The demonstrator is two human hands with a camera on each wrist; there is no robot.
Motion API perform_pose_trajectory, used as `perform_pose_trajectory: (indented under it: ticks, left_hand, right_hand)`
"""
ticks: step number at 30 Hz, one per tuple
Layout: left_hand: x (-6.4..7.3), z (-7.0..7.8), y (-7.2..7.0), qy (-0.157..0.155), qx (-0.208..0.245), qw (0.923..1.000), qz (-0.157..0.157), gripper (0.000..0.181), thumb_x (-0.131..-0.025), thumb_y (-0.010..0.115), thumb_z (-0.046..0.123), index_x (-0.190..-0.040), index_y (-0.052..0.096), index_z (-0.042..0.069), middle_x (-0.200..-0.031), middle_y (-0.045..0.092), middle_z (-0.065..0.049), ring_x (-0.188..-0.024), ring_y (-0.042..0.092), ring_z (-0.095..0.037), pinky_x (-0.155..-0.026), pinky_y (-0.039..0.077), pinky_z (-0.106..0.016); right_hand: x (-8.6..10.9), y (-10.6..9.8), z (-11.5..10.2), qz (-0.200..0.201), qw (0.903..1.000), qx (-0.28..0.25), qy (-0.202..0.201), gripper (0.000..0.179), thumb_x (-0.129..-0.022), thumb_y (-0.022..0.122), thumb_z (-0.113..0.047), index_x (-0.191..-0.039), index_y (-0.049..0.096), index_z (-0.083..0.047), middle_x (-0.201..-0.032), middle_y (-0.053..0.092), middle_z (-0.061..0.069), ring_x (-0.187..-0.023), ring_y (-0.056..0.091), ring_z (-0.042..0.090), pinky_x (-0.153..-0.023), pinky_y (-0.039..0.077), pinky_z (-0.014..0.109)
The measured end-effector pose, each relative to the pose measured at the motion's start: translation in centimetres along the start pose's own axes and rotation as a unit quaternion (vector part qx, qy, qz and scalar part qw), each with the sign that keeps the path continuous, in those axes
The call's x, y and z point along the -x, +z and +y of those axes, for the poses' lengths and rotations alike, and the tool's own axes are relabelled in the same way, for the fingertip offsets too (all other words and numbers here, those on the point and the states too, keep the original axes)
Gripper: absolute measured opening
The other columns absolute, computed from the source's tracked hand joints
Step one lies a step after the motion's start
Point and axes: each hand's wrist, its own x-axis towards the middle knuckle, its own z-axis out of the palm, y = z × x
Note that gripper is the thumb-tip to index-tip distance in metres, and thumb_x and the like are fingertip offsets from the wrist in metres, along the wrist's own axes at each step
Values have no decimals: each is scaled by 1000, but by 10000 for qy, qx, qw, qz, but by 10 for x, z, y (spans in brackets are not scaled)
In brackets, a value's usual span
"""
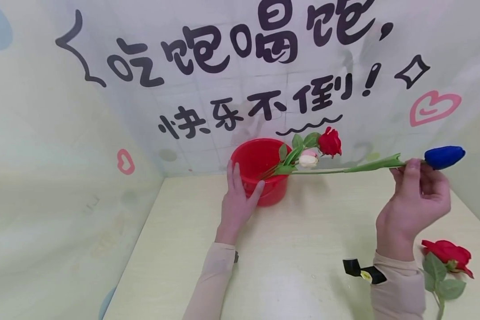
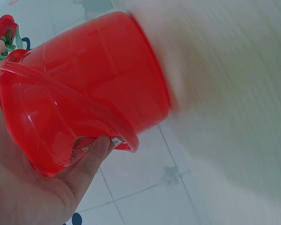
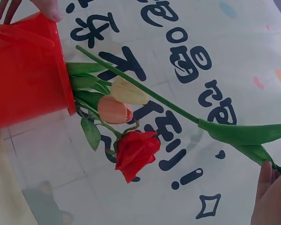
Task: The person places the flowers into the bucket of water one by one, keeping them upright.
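Note:
The left hand (image 1: pixel 237 202) holds the red bucket (image 1: pixel 272 195) by its rim, thumb on the outer wall in the left wrist view. In the right hand (image 1: pixel 416 204) a blue tulip (image 1: pixel 444 157) is pinched by its stem just below the blossom. Its long green stem (image 3: pixel 140 86) points left, the bare end close to the bucket's mouth. Leaning out over the bucket's right rim are a red rose (image 1: pixel 329 142) and pale tulips, one pink (image 3: pixel 114 110) and one cream (image 3: pixel 129 90). Their stems run into the bucket.
Another red rose (image 1: pixel 449 257) with green leaves lies on the table (image 1: pixel 288 266) beside the right forearm. Behind the bucket hangs a pale printed sheet (image 1: pixel 207 93) with black characters. A black strap (image 1: pixel 364 271) sits at the right wrist.

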Motion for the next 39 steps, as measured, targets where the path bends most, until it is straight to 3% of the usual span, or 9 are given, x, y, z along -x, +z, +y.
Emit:
perform_pose_trajectory:
  ticks: [6, 19, 28, 39]
  left_hand:
    - [-1, 0, 0, -31, -11, 10000, -35, 106, -96, 64, 65, -171, 4, 20, -175, 8, 5, -97, 71, -27, -89, 63, -43]
    - [-1, -2, 2, 1, -13, 10000, -23, 105, -96, 63, 66, -171, 5, 20, -176, 6, 5, -91, 71, -26, -88, 63, -43]
    - [-1, -2, 1, 7, 38, 10000, -36, 106, -97, 63, 65, -171, 2, 22, -176, 5, 6, -93, 71, -26, -89, 63, -42]
    - [-2, -2, 1, 9, 26, 10000, -38, 105, -96, 62, 66, -171, 4, 21, -176, 6, 6, -89, 71, -25, -87, 63, -42]
  right_hand:
    - [8, 1, 9, 34, 9998, 84, -166, 34, -84, 87, 2, -109, 69, 16, -96, 66, 26, -81, 69, 29, -84, 63, 36]
    - [16, -8, 32, -208, 9995, 142, 203, 37, -82, 89, 0, -111, 70, 15, -98, 66, 26, -78, 70, 30, -82, 63, 37]
    - [30, -8, 42, -591, 9948, 768, 314, 38, -87, 86, -7, -119, 71, 9, -110, 67, 25, -89, 72, 29, -87, 61, 36]
    - [44, -10, 55, -1056, 9867, 1127, 500, 38, -90, 84, -10, -121, 72, 7, -109, 69, 22, -94, 73, 28, -89, 61, 35]
